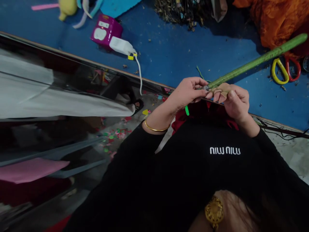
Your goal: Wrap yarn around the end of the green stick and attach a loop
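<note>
Left grip [185, 92] narrowed on the near end of the stick [258, 60], at the near edge of the tabletop [183, 51]; right grip [238, 101] pinching the tan strip [222, 89] alongside. Strip apparently partly gathered; work seemingly unfinished, the stick's far length bare.

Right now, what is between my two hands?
In the head view, a beige piece, near one end of the green stick, is between left hand and right hand.

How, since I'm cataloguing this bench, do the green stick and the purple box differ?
The green stick is long and thin; the purple box is compact and blocky. The left hand holds the stick's end; the box sits untouched. Both show against the blue table.
</note>
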Demonstrator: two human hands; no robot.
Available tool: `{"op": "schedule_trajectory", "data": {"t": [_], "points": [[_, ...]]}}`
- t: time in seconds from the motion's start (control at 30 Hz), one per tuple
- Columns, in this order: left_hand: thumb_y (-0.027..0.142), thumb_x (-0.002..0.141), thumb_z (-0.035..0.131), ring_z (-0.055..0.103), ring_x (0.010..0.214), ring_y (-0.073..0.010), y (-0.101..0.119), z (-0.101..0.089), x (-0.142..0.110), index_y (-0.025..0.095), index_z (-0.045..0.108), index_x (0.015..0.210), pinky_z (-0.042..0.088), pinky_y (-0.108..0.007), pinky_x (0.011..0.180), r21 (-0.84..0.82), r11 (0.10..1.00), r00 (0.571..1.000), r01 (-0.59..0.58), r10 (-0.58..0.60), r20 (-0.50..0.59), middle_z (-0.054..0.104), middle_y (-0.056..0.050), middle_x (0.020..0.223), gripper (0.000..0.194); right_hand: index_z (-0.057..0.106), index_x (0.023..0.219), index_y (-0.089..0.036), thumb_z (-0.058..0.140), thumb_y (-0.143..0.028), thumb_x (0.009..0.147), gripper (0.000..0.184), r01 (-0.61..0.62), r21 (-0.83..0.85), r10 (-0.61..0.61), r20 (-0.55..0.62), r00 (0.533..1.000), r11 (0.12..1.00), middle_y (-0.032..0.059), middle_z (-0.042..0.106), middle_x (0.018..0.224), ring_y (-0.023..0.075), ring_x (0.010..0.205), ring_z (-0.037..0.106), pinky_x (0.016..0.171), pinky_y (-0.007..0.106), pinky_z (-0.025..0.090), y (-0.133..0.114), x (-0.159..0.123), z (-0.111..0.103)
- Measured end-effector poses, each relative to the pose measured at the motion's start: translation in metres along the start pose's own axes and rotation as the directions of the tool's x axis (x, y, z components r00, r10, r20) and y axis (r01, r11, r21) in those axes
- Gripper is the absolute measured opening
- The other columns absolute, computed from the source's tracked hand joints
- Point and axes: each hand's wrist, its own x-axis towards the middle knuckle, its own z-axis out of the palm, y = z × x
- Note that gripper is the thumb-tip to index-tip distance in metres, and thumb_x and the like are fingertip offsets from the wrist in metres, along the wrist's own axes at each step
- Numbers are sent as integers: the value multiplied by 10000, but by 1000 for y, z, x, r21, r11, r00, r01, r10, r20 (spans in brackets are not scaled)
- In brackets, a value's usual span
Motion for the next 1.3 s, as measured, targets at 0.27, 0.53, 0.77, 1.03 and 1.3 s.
{"op": "schedule_trajectory", "data": {"t": [0.27,0.53,0.77,1.03,1.3], "points": [[216,805,696,328,465,-43,-4,4,4,160,586,644,243,-210,471,25,999,996,34,-36,77,440,48,561,203,612,650,-223,617,-558,989,476,-224,30,226,-155,962,974,-9,486,629,126,601,446,643,307,454,-6,-14,12],[271,770,669,388,554,-107,-10,8,5,176,640,674,301,-253,531,231,959,983,-161,178,-54,436,44,563,138,569,616,-248,605,-572,967,479,-322,-43,308,-192,932,946,9,485,622,168,618,474,662,371,450,-17,-18,12],[280,804,677,451,621,-123,-14,7,8,167,689,769,363,-244,600,337,924,975,-181,213,-58,511,45,603,119,573,678,-255,523,-680,976,522,-351,-113,331,-162,930,930,19,486,668,176,646,515,664,370,494,-26,-11,9],[260,857,691,634,724,-186,-29,10,11,178,719,888,468,-302,723,510,830,939,-226,325,-112,731,-33,798,92,675,731,-266,585,-400,1038,347,-108,-114,119,97,988,988,15,686,813,183,864,702,933,380,593,-33,59,7],[240,876,663,732,1079,-287,-41,17,2,182,703,1186,539,-378,959,649,712,850,-268,492,-189,789,-83,1117,318,678,641,-199,586,-185,1038,408,-323,-311,361,71,930,894,-31,709,696,67,703,634,766,200,560,9,109,16]]}}
